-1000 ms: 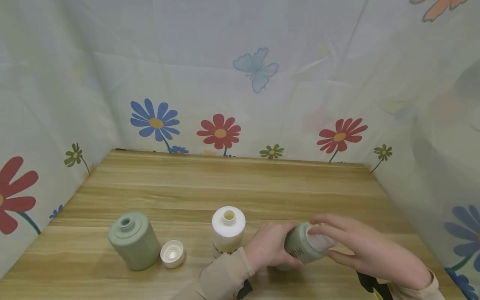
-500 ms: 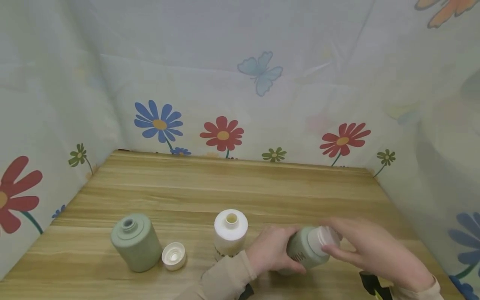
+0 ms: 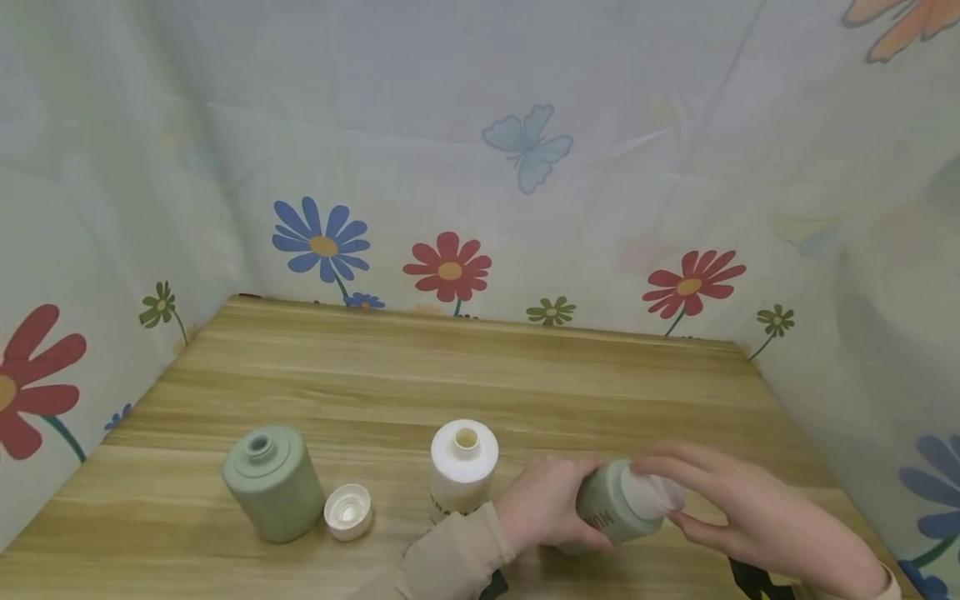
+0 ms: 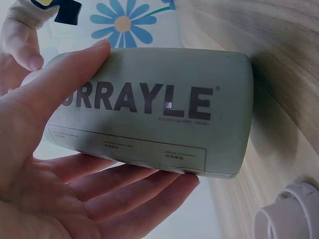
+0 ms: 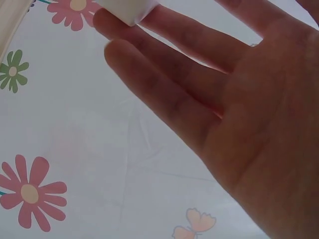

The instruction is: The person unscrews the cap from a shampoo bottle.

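In the head view, a sage-green bottle (image 3: 618,500) with dark lettering is tilted, its capped end towards the right. My left hand (image 3: 551,504) grips its body; in the left wrist view the thumb (image 4: 75,69) lies over the lettered side and the fingers (image 4: 134,194) pass beneath. At the bottle's upper end is a white cap (image 3: 651,493), which my right hand (image 3: 738,508) holds between fingers and thumb. The right wrist view shows fingertips against a corner of that cap (image 5: 130,9); its thumb contact is hidden there.
A green bottle (image 3: 273,483) without a cap stands at the left, beside a loose white cap (image 3: 348,512) lying hollow side up. An open white bottle (image 3: 463,462) stands left of my left hand. Another white piece (image 4: 286,216) sits on the wooden table (image 3: 480,367). Flowered cloth surrounds it.
My right fingers have shifted round the white cap, moving off and back onto it. The left hand keeps its grip on the bottle. The head view has shifted slightly.
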Motion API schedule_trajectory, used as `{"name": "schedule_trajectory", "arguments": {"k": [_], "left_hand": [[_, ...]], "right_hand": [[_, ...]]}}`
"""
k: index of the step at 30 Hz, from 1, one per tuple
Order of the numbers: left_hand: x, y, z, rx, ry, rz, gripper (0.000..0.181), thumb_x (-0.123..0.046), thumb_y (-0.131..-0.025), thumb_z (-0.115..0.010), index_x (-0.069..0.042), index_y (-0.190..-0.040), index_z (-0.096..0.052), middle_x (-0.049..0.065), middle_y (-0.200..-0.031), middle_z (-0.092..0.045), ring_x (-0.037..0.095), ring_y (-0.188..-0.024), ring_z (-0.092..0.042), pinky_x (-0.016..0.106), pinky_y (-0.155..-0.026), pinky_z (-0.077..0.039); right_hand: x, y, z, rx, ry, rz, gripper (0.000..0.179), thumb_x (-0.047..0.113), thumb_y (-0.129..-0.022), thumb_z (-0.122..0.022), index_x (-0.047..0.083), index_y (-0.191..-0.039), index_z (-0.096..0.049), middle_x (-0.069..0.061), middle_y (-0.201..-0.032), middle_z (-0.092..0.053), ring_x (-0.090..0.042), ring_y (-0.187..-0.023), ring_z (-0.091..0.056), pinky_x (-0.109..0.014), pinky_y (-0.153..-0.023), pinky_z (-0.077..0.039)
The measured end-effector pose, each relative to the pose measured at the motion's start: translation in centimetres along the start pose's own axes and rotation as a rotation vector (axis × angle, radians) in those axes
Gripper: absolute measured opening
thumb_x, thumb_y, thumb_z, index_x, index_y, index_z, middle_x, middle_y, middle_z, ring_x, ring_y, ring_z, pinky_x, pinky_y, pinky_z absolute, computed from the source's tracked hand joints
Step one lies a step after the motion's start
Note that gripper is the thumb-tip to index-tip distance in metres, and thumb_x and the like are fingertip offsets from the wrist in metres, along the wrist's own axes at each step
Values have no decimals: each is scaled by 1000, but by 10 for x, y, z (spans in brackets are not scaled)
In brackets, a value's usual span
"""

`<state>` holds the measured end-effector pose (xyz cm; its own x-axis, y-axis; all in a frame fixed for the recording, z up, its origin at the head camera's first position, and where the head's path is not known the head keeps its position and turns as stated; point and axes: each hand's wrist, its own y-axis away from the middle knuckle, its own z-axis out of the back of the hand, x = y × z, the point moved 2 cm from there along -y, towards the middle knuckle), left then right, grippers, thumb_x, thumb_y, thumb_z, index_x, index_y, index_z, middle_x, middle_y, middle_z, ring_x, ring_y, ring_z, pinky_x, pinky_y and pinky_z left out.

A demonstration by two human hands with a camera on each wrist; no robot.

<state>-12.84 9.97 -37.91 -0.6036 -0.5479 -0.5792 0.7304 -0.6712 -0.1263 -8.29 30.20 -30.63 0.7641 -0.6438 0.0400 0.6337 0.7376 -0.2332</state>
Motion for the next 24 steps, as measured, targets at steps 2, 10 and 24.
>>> {"name": "schedule_trajectory", "arguments": {"k": [2,10,24], "left_hand": [[0,0,0,-2,-2,-4,64,-35,-63,-89,-17,-118,-61,-6,-102,-72,-1,-84,-62,12,-74,-47],[-1,-1,0,-10,-19,1,65,-37,-63,-89,-16,-118,-62,-6,-99,-72,-1,-82,-61,11,-72,-47],[0,-1,-1,-17,-31,-12,63,-39,-63,-89,-16,-115,-62,-5,-99,-72,0,-83,-62,12,-73,-47]], "right_hand": [[0,1,0,-7,2,13,44,43,-93,-58,29,-135,-51,8,-127,-58,-12,-105,-61,-23,-73,-54],[-1,0,0,99,-95,-201,58,45,-87,-67,29,-139,-46,13,-132,-57,-8,-111,-61,-26,-81,-55],[-3,-5,1,137,-75,-300,42,51,-91,-59,31,-128,-54,19,-118,-61,0,-99,-59,-26,-77,-55]]}}
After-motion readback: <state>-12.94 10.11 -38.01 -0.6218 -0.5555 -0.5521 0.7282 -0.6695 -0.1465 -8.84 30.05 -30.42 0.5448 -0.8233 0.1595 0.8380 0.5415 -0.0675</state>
